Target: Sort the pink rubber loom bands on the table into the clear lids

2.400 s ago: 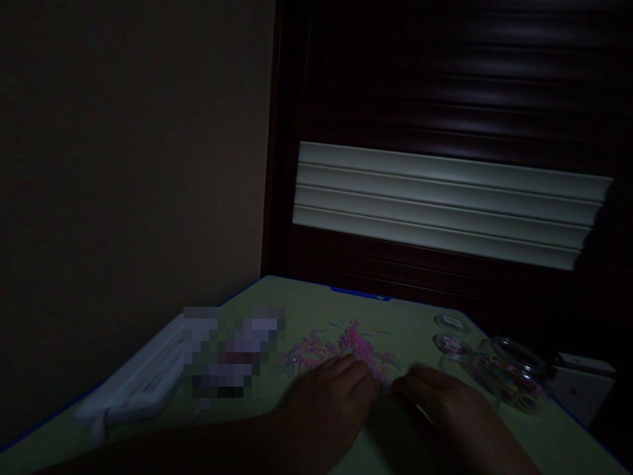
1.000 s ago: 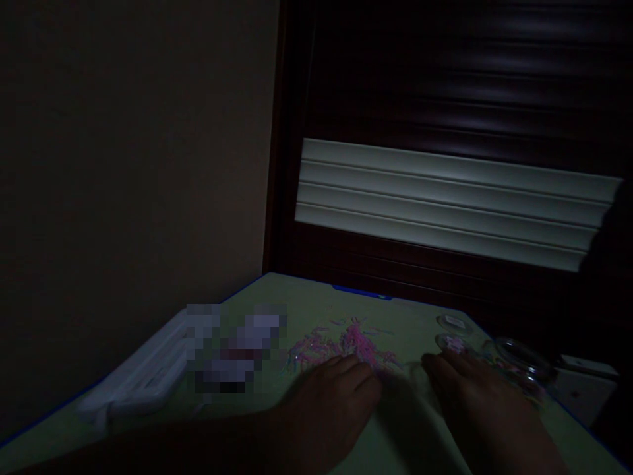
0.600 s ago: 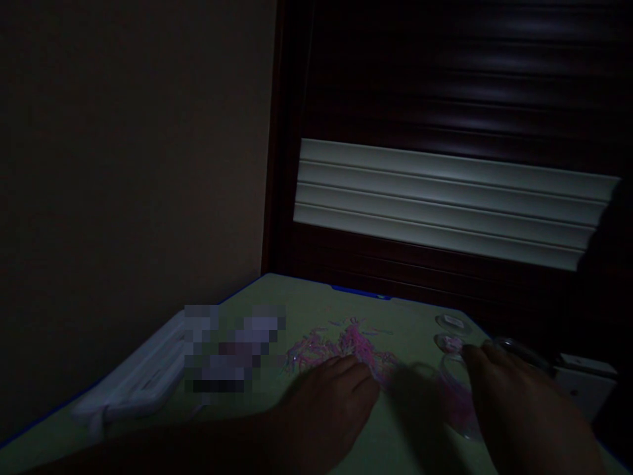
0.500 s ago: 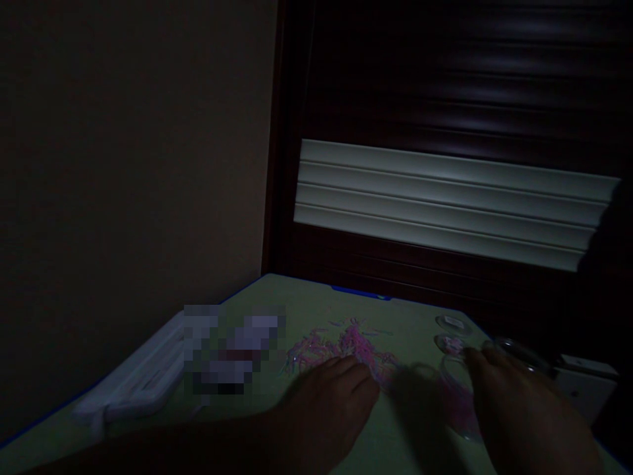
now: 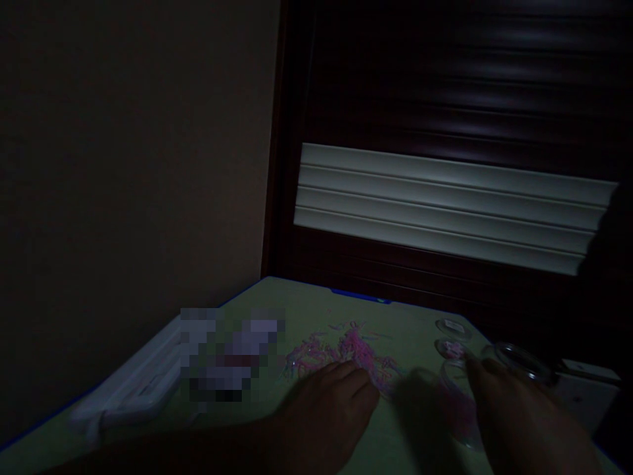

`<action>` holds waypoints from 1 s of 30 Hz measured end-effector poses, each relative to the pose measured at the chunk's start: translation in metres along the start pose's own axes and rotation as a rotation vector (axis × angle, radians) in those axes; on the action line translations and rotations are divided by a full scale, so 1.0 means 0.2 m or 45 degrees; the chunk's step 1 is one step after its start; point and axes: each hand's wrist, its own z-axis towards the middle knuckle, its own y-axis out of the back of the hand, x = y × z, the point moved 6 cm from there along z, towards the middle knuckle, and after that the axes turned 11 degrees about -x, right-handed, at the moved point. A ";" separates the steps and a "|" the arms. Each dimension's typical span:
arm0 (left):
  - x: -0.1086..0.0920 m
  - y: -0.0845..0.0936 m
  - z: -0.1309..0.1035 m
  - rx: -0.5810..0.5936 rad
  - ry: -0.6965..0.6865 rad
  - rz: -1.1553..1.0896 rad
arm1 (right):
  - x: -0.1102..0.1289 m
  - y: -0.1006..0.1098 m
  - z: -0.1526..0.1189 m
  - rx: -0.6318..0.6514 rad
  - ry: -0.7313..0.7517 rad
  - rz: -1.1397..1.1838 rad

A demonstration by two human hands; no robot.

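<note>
A loose pile of small pink and pale pieces [image 5: 357,348] is spread on the green table [image 5: 291,297]. My left hand [image 5: 331,406] rests at the near edge of that pile, its fingers bent down and their tips hidden. At the right, my right hand [image 5: 519,409] is beside a clear round container [image 5: 459,402] with pink contents; its fingertips are dark, and whether they grip anything is unclear. Just beyond it sits a small round dish [image 5: 451,348] holding pink and white pieces.
A clear round lid [image 5: 453,328] with a label lies at the back right. Further right are a clear ring-shaped item [image 5: 521,358] and a white box [image 5: 588,389]. A white tray-like object [image 5: 133,389] and a blurred-out item [image 5: 247,349] are on the left.
The right hand has shifted very slightly downward beside the container. My left hand stays at the pile. The view has tilted a little.
</note>
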 end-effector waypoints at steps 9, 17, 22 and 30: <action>0.00 0.00 0.00 0.046 0.035 0.008 | 0.03 0.01 0.02 0.037 0.014 0.050; 0.01 -0.02 -0.01 0.054 0.040 -0.010 | 0.26 -0.02 0.03 0.110 0.275 0.477; 0.02 -0.02 0.00 0.081 0.071 0.015 | 0.36 -0.06 0.01 0.050 0.324 0.625; 0.18 -0.03 -0.02 0.158 0.195 0.266 | 0.31 -0.07 0.02 0.255 0.288 0.665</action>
